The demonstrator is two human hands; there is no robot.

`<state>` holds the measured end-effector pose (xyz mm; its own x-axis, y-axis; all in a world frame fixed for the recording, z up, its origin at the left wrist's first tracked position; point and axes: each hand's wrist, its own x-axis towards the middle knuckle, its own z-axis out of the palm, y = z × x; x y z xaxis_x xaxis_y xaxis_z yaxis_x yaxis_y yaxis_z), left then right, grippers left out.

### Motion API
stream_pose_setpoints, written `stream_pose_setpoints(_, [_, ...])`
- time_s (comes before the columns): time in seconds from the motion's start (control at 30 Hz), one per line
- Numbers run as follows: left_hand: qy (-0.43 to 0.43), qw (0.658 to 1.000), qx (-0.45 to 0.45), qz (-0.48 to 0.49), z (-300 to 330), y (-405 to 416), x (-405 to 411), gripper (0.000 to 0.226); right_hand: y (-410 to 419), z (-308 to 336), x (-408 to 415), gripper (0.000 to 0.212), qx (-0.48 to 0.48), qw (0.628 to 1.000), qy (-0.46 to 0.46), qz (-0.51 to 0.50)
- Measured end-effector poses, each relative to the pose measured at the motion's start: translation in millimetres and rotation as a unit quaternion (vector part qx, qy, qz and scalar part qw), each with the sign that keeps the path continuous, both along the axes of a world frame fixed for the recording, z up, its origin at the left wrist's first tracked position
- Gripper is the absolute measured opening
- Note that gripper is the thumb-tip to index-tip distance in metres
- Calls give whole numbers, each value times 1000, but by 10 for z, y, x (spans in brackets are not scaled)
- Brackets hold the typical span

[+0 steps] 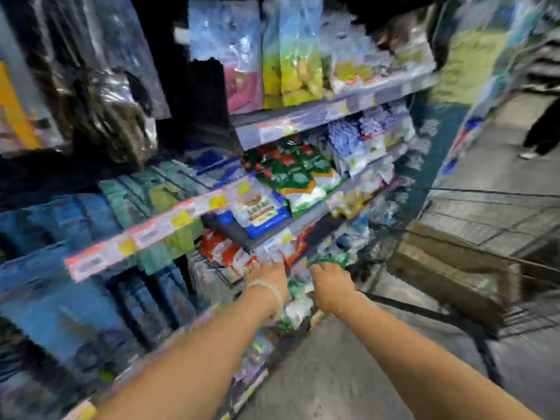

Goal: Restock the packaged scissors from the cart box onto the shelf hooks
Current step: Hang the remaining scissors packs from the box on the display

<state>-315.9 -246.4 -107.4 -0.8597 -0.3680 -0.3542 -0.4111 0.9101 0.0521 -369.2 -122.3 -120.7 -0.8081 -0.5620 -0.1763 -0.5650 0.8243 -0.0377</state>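
Observation:
The frame is heavily blurred. Both my arms reach forward to a low shelf level. My left hand [268, 281], with a pale band at the wrist, is among red and white packages [225, 251]. My right hand [331, 286] is beside it at green and white packages [327, 259]; its fingers are hidden in them. I cannot tell whether these packages are scissors. A brown cardboard box [448, 268] sits in the wire cart [485, 219] to the right of my hands.
Shelves [318, 112] with price strips hold many coloured packets above my hands. Blue and teal packs hang at the left [91, 213]. A person's dark legs [542, 128] stand in the aisle at far right. Grey floor [333, 374] lies below.

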Motion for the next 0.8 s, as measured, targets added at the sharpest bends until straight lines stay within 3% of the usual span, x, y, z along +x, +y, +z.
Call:
stream_pose_setpoints(0.1, [23, 996, -4, -82, -1, 639, -482, 50, 738, 30, -351, 48, 13, 996, -27, -79])
stream_pose_setpoints(0.37, [11, 974, 10, -227, -31, 1993, -1511, 51, 2275, -75, -1019, 42, -6, 967, -60, -248])
stream_pose_setpoints(0.57, [16, 957, 4, -288, -127, 2571, -2349, 55, 2739, -275, -1626, 43, -17, 942, -69, -328])
stream_pose_setpoints(0.8, [12, 944, -1, -330, -172, 2885, -3708, 57, 3037, -274, -2874, 47, -26, 924, -66, -376])
